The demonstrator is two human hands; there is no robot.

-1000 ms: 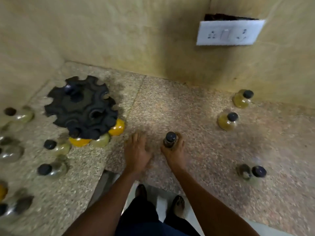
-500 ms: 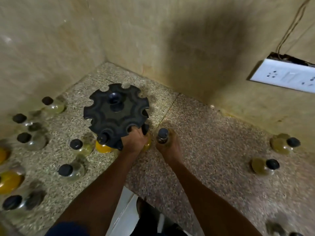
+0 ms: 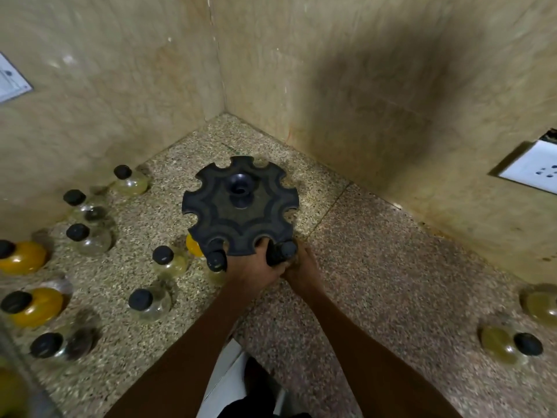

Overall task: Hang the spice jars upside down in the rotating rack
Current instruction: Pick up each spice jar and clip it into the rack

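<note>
Step in hand: seating one jar in the black plastic notched rotating rack (image 3: pixel 239 208), which stands on the speckled granite table (image 3: pixel 376 267) in the corner of two beige stone walls. The left hand (image 3: pixel 253 268) grips the near rim of the rack, fingers curled over its edge, apparently steadying it. The right hand (image 3: pixel 301 268) is wrapped around a small black-capped glass spice jar (image 3: pixel 283 251) held right at a near-side notch; whether the jar is inverted cannot be told, since the hand covers its body.

The next move, in the inspector's judgement, calls for sliding the jar's neck fully into the notch while the rack is kept from turning.

Materials: the rack is a matte, scalloped disc with a raised central hub. One black cap (image 3: pixel 215 260) already sits at a neighbouring notch. The loose round-bellied clear glass jars (image 3: pixel 150 301) standing at left have bulbous bodies and dark knobbly caps, some with amber contents. More jars (image 3: pixel 509 345) stand well apart at right.
</note>
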